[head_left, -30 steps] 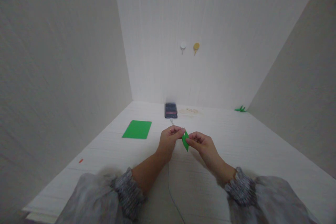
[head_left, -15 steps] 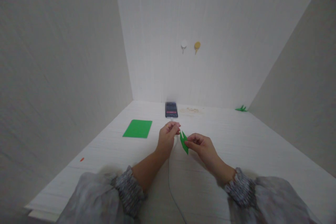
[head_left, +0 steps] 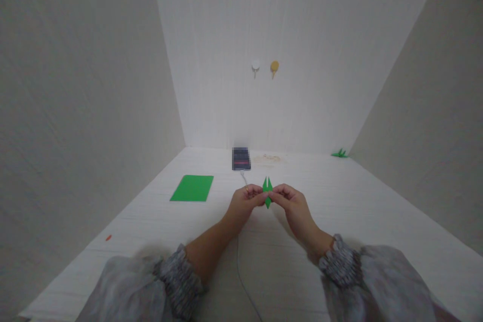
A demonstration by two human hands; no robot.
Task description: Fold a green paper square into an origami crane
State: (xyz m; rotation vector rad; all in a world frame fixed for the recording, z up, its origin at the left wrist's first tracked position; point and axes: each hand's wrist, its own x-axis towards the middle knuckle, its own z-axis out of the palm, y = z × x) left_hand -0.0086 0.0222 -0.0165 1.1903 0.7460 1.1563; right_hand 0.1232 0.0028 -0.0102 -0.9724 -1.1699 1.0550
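Both of the person's hands meet over a white tabletop [head_left: 358,221], pinching a small folded green paper piece [head_left: 267,189] between them. The left hand [head_left: 241,205] has thumb and fingers closed on its left edge; the right hand [head_left: 296,205] grips the right edge the same way. Two narrow points face the wall, a single tip faces the person. For clean folding, an even, light pinch at the middle seems best, keeping the slim points level and unbent; uneven pulling could tear the slit. A flat green paper square [head_left: 192,188] lies to the left.
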